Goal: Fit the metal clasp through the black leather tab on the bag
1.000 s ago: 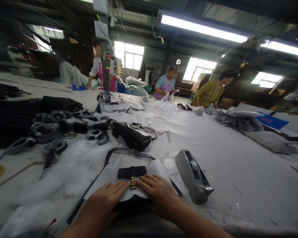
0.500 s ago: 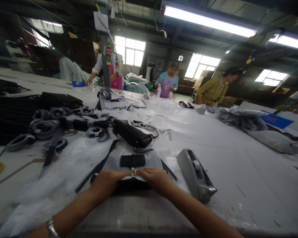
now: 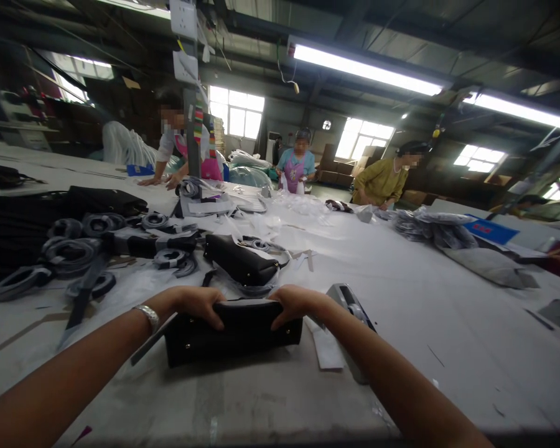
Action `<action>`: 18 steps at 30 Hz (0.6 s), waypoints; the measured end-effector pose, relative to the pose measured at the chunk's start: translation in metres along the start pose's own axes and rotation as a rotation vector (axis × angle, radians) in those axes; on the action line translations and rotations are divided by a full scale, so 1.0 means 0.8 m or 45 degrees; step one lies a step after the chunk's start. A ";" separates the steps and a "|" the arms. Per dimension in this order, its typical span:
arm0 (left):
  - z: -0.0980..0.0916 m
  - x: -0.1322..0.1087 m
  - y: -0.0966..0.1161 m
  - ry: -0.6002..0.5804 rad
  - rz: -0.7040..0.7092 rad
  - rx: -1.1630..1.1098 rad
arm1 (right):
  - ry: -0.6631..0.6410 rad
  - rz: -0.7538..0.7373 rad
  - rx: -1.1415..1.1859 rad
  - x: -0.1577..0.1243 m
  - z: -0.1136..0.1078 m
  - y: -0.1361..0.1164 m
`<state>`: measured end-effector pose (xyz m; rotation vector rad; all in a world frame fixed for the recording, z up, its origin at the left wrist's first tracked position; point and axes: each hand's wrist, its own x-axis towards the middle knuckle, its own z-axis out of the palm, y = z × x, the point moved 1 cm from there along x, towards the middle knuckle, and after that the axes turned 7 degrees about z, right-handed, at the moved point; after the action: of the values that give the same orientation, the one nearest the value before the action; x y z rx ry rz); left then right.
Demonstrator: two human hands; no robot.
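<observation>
At the table's point(image 3: 424, 298) near side, a black bag point(image 3: 236, 342) is held between two hands: the left hand point(image 3: 203, 305) grasps its upper edge at left, the right hand point(image 3: 290, 303) at right, thumbs on the near face. Small metal studs dot its smooth, boxy surface. The right forearm point(image 3: 378, 354) partly hides a hard grey tape dispenser point(image 3: 342, 292). Beyond sit another black bag point(image 3: 240, 258) and, left, round wrapped coils point(image 3: 72, 255).

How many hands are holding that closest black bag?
2: the left hand grips the left part of the black bag's upper edge, and the right hand grips the right part. Some of their fingers are hidden behind it.
</observation>
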<state>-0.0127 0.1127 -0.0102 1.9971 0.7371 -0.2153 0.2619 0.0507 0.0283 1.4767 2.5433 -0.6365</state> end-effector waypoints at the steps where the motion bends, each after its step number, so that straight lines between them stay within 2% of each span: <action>1: 0.002 -0.001 0.004 0.024 0.000 0.031 | 0.013 0.012 -0.021 0.003 0.003 0.002; 4: 0.026 -0.010 0.017 0.180 0.039 0.202 | 0.100 0.059 -0.090 0.002 0.030 0.007; 7: 0.080 -0.018 0.012 0.420 0.080 0.416 | 0.255 0.082 -0.124 -0.011 0.078 0.005; 8: 0.103 -0.019 0.003 0.519 0.066 0.498 | 0.313 0.081 -0.126 -0.016 0.097 0.003; 9: 0.125 -0.020 -0.007 0.700 0.122 0.695 | 0.367 0.083 -0.126 -0.021 0.116 0.002; 12: 0.183 -0.022 -0.038 1.098 0.362 1.272 | 0.533 0.066 -0.145 -0.027 0.166 0.003; 15: 0.211 -0.028 -0.050 1.179 0.363 1.612 | 0.667 -0.054 -0.189 -0.031 0.189 0.010; 18: 0.214 -0.034 -0.042 1.180 0.354 1.724 | 0.561 -0.112 -0.192 -0.044 0.178 0.009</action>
<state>-0.0293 -0.0305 -0.1126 3.5387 0.9567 0.6011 0.2727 -0.0340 -0.0915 1.6050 2.9105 -0.1271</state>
